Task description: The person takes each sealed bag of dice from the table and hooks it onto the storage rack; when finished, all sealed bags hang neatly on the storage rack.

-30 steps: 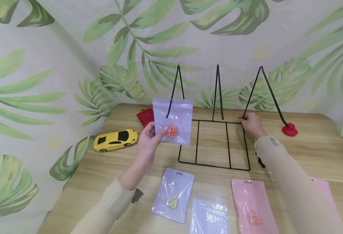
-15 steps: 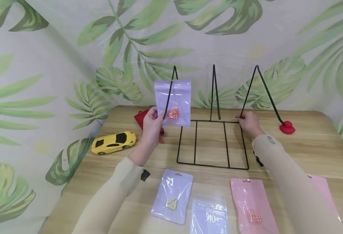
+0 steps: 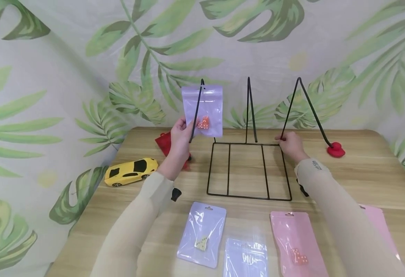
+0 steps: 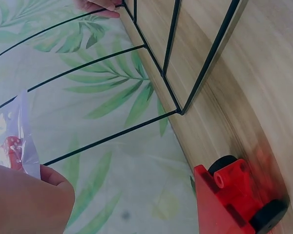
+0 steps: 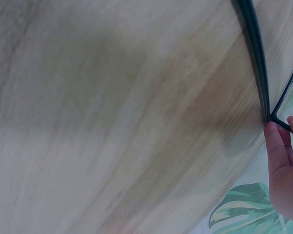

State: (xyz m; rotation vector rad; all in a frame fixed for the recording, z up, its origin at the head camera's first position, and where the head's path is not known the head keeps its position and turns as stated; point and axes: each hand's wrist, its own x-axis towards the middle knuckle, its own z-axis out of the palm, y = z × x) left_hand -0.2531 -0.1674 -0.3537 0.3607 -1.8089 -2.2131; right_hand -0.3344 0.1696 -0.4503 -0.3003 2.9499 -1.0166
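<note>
One purple bag (image 3: pixel 211 107) has climbed the left hook (image 3: pixel 196 111) of the black rack (image 3: pixel 265 173): a second ago its top edge sat well down the hook, and now it lies close under the bend. The left hand (image 3: pixel 180 136) pinches the bag by its side edge, higher than before, with the hook's front leg passing before the plastic. The right hand (image 3: pixel 292 147) grips the rack's far right corner between thumb and fingers, as it did earlier.

The rack is thin, smooth wire: a flat rectangle with two crossbars, its three hooks bent into narrow peaks. The bag is glossy and flat, with a seal strip across the top and white-spotted orange dice (image 3: pixel 203 123) inside. A shiny second purple bag (image 3: pixel 206 219) and a pink bag (image 3: pixel 292 231) lie on the grained wooden table (image 3: pixel 247 213). The yellow car (image 3: pixel 131 172) is smooth and low with dark windows; the red toy (image 3: pixel 163 143) has round black wheels. Behind hangs a leaf-printed cloth (image 3: pixel 175 23).
</note>
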